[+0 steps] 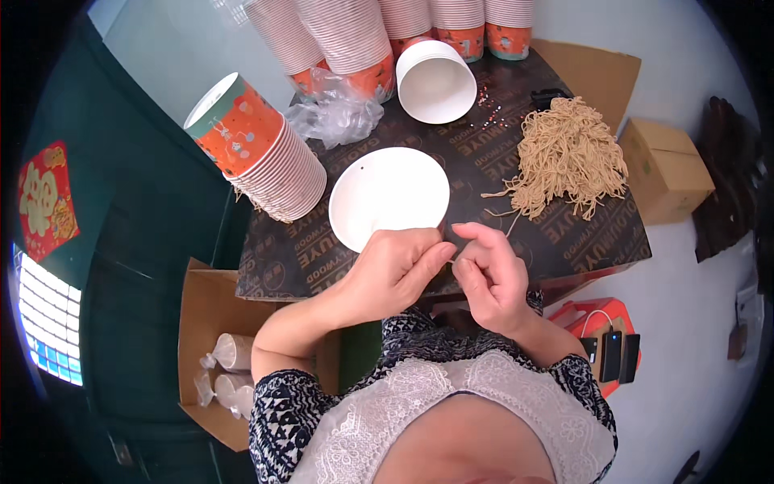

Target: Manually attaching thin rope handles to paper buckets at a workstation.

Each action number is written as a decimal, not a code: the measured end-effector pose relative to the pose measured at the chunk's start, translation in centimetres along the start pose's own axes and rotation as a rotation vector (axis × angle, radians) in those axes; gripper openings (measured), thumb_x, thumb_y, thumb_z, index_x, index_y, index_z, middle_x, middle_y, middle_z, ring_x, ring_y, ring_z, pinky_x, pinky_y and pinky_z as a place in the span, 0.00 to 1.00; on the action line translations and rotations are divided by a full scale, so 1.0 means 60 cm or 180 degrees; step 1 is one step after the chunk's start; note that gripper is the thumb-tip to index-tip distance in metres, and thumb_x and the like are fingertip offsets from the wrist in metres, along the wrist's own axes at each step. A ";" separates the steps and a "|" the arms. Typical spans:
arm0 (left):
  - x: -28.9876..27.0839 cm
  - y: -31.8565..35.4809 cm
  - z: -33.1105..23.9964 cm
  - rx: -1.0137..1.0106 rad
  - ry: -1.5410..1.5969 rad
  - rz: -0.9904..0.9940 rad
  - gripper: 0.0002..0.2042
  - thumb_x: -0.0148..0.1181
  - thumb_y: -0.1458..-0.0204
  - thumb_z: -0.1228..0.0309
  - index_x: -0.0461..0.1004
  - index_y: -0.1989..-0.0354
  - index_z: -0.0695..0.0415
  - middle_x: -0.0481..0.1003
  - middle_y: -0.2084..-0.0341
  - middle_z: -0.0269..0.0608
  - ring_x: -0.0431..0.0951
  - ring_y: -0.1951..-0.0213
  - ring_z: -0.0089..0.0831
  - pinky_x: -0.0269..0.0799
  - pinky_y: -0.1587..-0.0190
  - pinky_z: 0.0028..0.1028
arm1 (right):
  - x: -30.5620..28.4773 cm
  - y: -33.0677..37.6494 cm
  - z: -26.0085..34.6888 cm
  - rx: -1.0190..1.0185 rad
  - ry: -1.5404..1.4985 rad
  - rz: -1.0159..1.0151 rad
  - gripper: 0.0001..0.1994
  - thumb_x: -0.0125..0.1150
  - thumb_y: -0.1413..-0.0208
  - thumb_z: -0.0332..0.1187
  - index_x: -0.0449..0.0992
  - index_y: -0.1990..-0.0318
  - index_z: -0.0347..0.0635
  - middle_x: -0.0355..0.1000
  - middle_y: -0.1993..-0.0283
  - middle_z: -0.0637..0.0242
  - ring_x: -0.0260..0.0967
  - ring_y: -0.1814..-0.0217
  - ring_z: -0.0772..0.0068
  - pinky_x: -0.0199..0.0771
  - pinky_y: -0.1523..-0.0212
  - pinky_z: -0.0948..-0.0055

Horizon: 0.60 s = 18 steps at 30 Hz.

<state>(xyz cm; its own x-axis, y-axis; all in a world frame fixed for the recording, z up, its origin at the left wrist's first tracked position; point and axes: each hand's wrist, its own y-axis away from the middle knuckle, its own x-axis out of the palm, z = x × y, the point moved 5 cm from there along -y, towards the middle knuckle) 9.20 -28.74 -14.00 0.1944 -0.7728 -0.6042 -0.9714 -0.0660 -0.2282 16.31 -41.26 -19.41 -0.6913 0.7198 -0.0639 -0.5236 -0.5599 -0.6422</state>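
Two hands [395, 270] [493, 282] close together near the table edge [274, 295].

A: Left side?
B: Red poster [48, 200], bright gridded window [48, 315] just below it. Open carton [197, 323] nearer in.
A: Right?
B: Closed box [667, 165], dark cloth [726, 177] just beside. Red stool [621, 312], black devices [612, 355] on top.

My left hand [399, 270] and right hand [493, 282] are side by side mid-frame, before the near edge of the table [278, 258]. Just above my left is a disc [391, 189], with a tilted tub stack [266, 161] to its left and a single tub [438, 85] above it. Tall stacks [347, 36] line the upper edge, behind a plastic bag [343, 113]. A strand heap [571, 157] sits on the table's right; lower left, a carton [201, 323] holds bagged bundles [233, 352].
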 end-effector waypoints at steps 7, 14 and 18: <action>0.022 0.050 0.022 -0.0087 0.0182 -0.0783 0.09 0.53 0.39 0.75 0.69 0.72 0.64 0.69 0.82 0.45 0.69 0.80 0.34 0.66 0.75 0.31 | 0.014 0.020 -0.016 0.0430 -0.0096 -0.0046 0.02 0.58 0.42 0.21 0.72 0.62 0.34 0.63 0.81 0.77 0.55 0.81 0.92 0.51 0.80 0.85; 0.030 0.069 0.038 -0.0342 0.0214 -0.1049 0.14 0.51 0.35 0.68 0.70 0.72 0.64 0.71 0.80 0.45 0.70 0.78 0.32 0.67 0.73 0.29 | 0.012 0.026 -0.020 0.0267 0.0023 -0.0128 0.03 0.60 0.42 0.21 0.72 0.66 0.35 0.65 0.81 0.77 0.55 0.81 0.93 0.51 0.81 0.85; 0.047 0.062 0.047 -0.0174 0.0448 -0.0962 0.15 0.52 0.36 0.70 0.68 0.75 0.64 0.66 0.84 0.41 0.63 0.79 0.27 0.63 0.75 0.29 | 0.014 0.026 -0.019 0.0084 0.0109 -0.0110 0.04 0.62 0.44 0.20 0.73 0.67 0.36 0.66 0.81 0.75 0.57 0.82 0.91 0.53 0.82 0.84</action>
<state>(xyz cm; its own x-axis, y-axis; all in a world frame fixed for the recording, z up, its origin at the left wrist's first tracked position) 6.55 -29.40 -18.73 0.4576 -0.7924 -0.4034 -0.8793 -0.3361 -0.3373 15.46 -41.05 -21.32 -0.6553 0.7522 -0.0685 -0.5601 -0.5447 -0.6242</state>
